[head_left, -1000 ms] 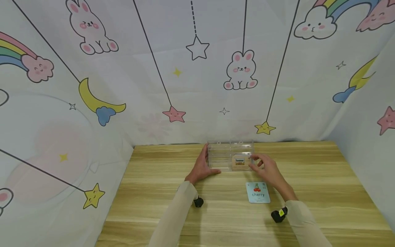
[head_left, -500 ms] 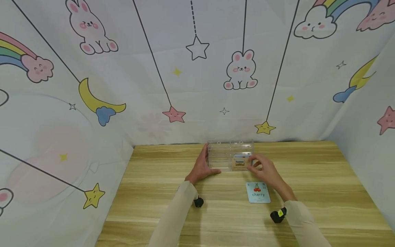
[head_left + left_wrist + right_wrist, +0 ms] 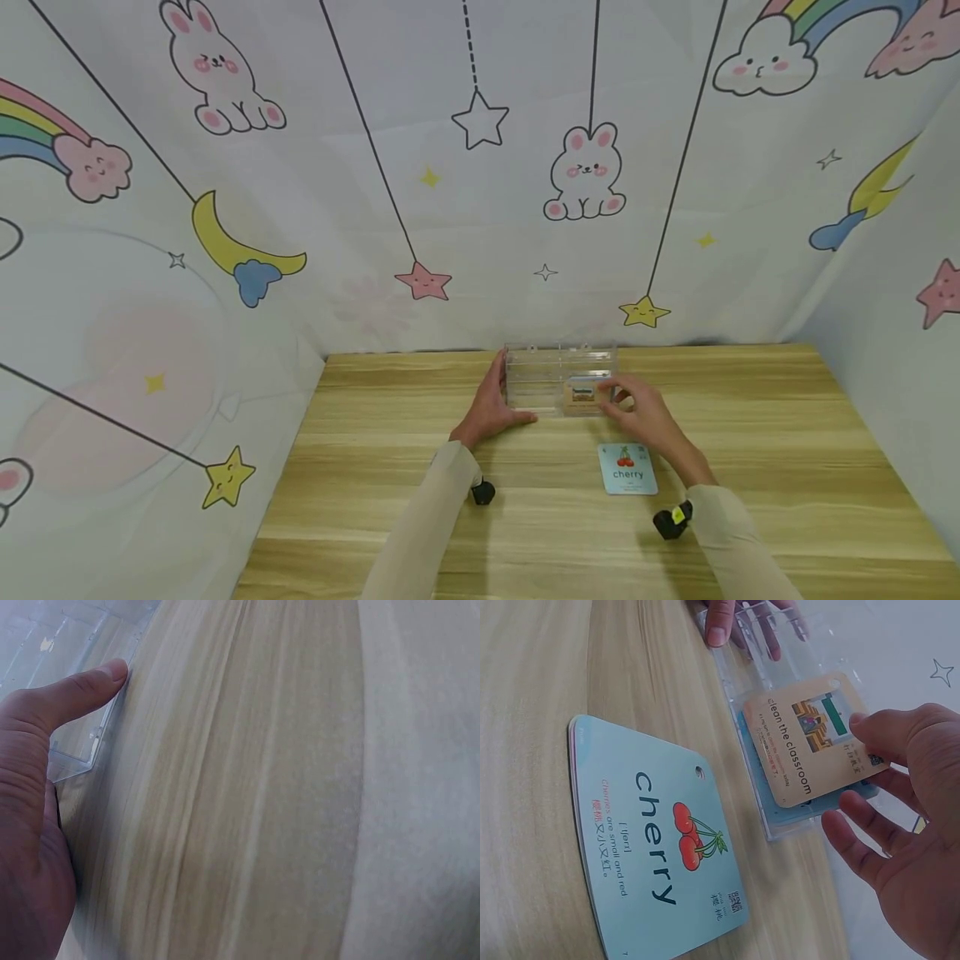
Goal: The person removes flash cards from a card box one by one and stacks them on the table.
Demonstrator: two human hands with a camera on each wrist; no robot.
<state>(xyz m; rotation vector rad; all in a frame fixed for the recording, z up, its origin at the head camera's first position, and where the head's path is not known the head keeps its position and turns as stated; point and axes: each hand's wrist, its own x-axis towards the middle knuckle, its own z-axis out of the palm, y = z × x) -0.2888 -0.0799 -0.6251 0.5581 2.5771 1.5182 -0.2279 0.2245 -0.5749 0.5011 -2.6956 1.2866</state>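
Note:
A clear plastic rack with stepped compartments sits at the table's back edge. My left hand holds its left end, the thumb along the front edge and the fingers at the side. In the right wrist view, my right hand pinches the upper right edge of an orange flashcard reading "clean the classroom", thumb on its printed face. That card stands in the front right compartment, before a blue card. The right hand's other fingers hang loosely below the card's edge.
A stack of light-blue flashcards, the top one reading "cherry", lies on the wooden table in front of the rack's right end. Behind the rack rises a white cloth backdrop printed with rabbits and stars.
My right hand has shifted slightly left with its fingertips on the orange flashcard, whose tilt changes a little in the compartment. The left hand and the rack stay in place.

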